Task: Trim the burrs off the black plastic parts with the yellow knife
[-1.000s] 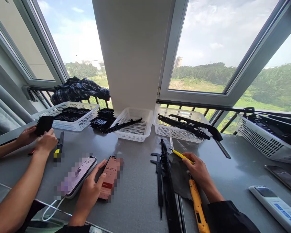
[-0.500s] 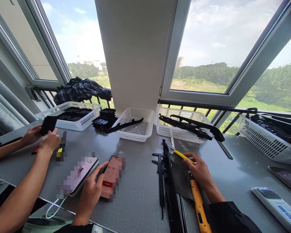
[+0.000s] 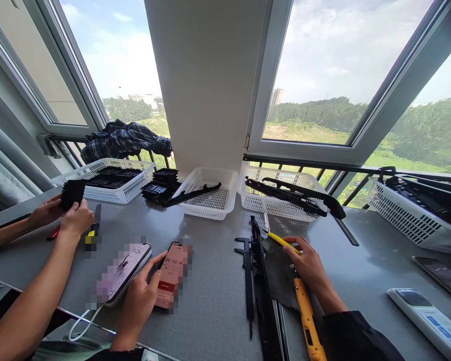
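My left hand [image 3: 140, 297] lies low on the grey table [image 3: 210, 281]. It grips the lower left of a phone [image 3: 172, 273] showing a red timer screen, thumb on its edge. A second phone [image 3: 125, 271] with a white cable lies just left of it. My right hand [image 3: 308, 265] rests on a dark sheet [image 3: 277, 273] and is closed on a thin yellow tool [image 3: 281, 241] that points up-left. An orange-handled tool [image 3: 305, 318] lies under my wrist. Long black plastic strips [image 3: 258, 281] lie left of the sheet.
A co-worker's two hands [image 3: 69, 216] at the left hold a black part [image 3: 72, 192]; a yellow-black tool [image 3: 92, 233] lies beside them. White baskets [image 3: 209, 190] [image 3: 108, 193] [image 3: 274, 205] [image 3: 409, 220] hold black parts along the window. A remote [image 3: 428, 321] lies at the right.
Only the view shifts slightly. The co-worker's hands turn the black part a little. My own hands stay where they were.
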`<state>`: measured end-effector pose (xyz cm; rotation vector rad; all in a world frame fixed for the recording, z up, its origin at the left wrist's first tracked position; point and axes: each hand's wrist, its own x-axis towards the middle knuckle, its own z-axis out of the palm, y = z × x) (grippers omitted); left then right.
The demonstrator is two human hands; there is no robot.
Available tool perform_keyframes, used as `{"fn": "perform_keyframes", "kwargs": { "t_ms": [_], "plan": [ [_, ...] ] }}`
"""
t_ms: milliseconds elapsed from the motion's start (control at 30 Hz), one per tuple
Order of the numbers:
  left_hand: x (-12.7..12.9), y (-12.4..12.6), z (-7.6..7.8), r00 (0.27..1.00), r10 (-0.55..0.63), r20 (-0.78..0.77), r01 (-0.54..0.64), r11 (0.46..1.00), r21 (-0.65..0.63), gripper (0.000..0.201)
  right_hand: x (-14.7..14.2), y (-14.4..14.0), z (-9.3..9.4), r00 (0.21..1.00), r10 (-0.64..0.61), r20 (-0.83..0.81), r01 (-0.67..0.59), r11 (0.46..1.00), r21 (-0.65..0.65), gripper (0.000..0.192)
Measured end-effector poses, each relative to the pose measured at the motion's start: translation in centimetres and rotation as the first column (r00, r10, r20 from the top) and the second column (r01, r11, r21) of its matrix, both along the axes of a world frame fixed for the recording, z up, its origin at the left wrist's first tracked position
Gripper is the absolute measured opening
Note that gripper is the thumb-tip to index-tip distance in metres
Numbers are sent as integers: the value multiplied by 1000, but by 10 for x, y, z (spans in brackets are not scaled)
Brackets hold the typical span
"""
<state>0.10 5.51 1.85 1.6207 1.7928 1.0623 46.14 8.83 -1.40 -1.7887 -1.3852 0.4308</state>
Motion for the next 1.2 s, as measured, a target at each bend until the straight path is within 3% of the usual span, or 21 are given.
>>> {"fn": "perform_keyframes", "kwargs": {
  "t_ms": [1200],
  "plan": [
    [0,2,-3,999,9,30,-8,999,-46,56,-1,1,1,998,1,-63,-3,1000,-25,44]
  ]
}}
